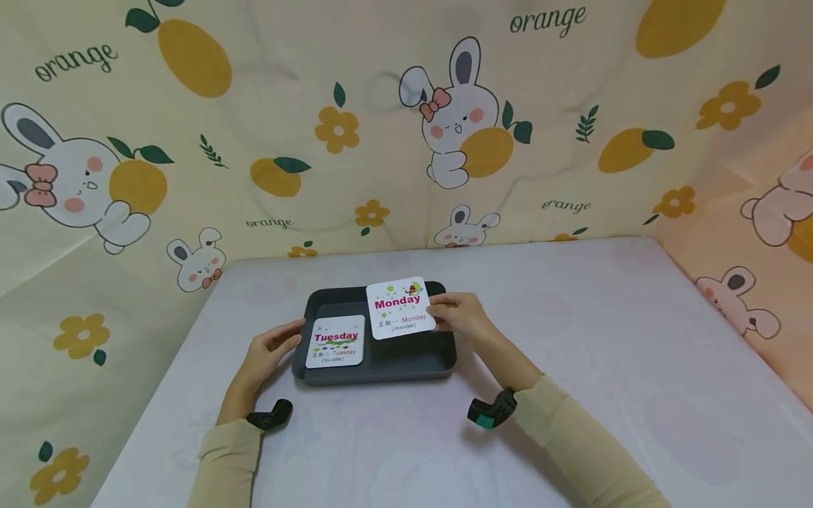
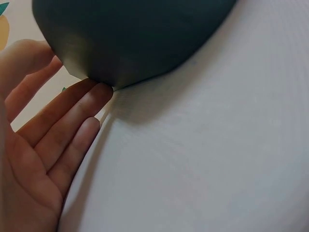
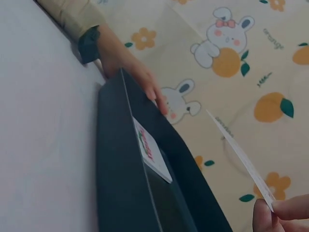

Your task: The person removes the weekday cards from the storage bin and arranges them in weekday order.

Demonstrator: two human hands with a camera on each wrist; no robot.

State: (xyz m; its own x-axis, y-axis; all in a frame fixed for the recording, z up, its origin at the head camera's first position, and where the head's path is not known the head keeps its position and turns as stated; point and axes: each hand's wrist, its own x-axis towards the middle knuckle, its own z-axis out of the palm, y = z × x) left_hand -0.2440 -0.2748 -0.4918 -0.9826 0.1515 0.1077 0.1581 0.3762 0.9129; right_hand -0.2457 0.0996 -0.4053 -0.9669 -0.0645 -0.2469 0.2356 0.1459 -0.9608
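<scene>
A dark grey tray (image 1: 406, 363) lies on the table with a white "Tuesday" card (image 1: 336, 346) flat in its left half. My right hand (image 1: 466, 315) pinches a white "Monday" card (image 1: 401, 324) by its right edge between thumb and fingers. In the right wrist view this Monday card (image 3: 244, 162) is seen nearly edge-on, raised above the tray (image 3: 125, 183). My left hand (image 1: 273, 349) is at the tray's left side, its fairly straight fingers (image 2: 72, 121) touching the outer wall.
The table (image 1: 571, 339) has a pale cover. Behind and at both sides hangs a cream cloth (image 1: 381, 127) printed with rabbits, oranges and flowers. Each wrist wears a black camera band; the right one (image 1: 492, 409) sits just in front of the tray's right corner.
</scene>
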